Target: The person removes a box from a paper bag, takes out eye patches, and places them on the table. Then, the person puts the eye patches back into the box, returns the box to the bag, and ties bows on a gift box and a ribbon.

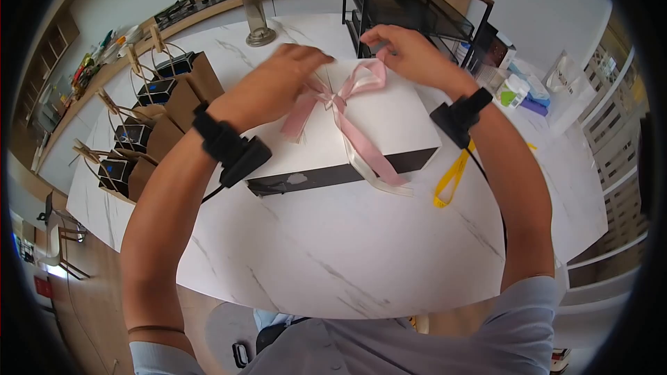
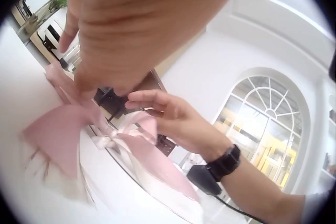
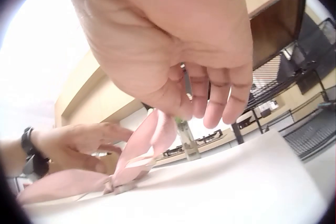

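Observation:
A white gift box [image 1: 396, 114] with a dark side band lies on the marble-patterned table. Across its lid runs a pink and white ribbon bow [image 1: 338, 102], its tails hanging over the near edge. My left hand [image 1: 278, 80] is over the left side of the bow, fingers loosely extended and partly covering the left loop. Beside the raised right loop, my right hand [image 1: 415, 59] has its thumb and fingers spread apart, thumb right at the loop's tip. In the right wrist view, the upright pink loop [image 3: 157, 134] stands just below the right fingertips.
Several brown paper bags [image 1: 184, 101] with black boxes stand at the left. A glass vase [image 1: 257, 21] of daisies is behind the box, near a black metal rack [image 1: 417, 7]. Yellow tape [image 1: 453, 179] lies at the right; bottles and packets [image 1: 515, 90] stand farther back.

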`<state>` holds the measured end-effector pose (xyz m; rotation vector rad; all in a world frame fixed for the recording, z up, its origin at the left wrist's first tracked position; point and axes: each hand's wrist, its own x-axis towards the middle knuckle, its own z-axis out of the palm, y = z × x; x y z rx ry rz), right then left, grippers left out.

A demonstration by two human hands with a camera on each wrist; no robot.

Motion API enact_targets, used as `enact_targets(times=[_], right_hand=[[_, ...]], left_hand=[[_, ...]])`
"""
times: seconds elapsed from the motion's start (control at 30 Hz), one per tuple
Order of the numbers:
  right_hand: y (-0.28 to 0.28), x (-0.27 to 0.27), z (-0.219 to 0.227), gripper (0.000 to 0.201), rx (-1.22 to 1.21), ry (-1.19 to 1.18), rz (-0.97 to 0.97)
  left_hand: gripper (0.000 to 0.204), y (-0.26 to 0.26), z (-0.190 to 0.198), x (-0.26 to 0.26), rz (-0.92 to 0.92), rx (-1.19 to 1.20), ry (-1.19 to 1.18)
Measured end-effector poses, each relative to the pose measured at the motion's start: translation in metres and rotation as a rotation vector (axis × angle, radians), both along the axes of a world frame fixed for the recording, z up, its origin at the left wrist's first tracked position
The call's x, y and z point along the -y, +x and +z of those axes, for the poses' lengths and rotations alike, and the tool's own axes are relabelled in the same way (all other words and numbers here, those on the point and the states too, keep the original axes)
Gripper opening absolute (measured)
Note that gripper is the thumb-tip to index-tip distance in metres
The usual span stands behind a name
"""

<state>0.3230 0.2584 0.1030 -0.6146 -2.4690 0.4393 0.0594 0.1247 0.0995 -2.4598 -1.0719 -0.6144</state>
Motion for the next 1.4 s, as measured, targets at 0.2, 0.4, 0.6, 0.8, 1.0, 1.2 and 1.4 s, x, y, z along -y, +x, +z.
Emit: enact_targets(times=[0.2, 0.4, 0.6, 0.8, 1.0, 1.2, 1.4], right_hand=[[-0.021, 0.122, 0.01, 0.011, -0.007, 0.346, -0.215], [-0.021, 0.166, 0.007, 0.02, 0.045, 0.708, -0.17], [-0.033, 0.139, -0.011, 0.028, 0.317, 0.354, -0.222], [-0.017, 0.093, 0.003, 0.019, 0.264, -0.052, -0.106], [-0.005, 0.092, -0.007, 0.031, 0.196, 0.029, 0.023], [0.003, 0.109, -0.005, 0.026, 0.067, 0.0, 0.053], [0.008, 0.072, 0.026, 0.045, 0.367, -0.417, -0.268]], left_hand=[[0.017, 0.028, 0.018, 0.018, 0.424, 0.044, -0.126], [0.017, 0.02, -0.003, 0.028, 0.47, -0.091, -0.329], [0.012, 0.022, -0.01, 0.009, 0.304, -0.109, -0.236], [0.014, 0.031, -0.007, 0.041, 0.3, -0.185, -0.248], [0.022, 0.058, -0.014, 0.078, 0.355, -0.315, -0.142], [0.025, 0.064, -0.012, 0.1, 0.331, -0.243, -0.123], [0.012, 0.041, 0.031, 0.106, 0.169, -0.139, -0.558]])
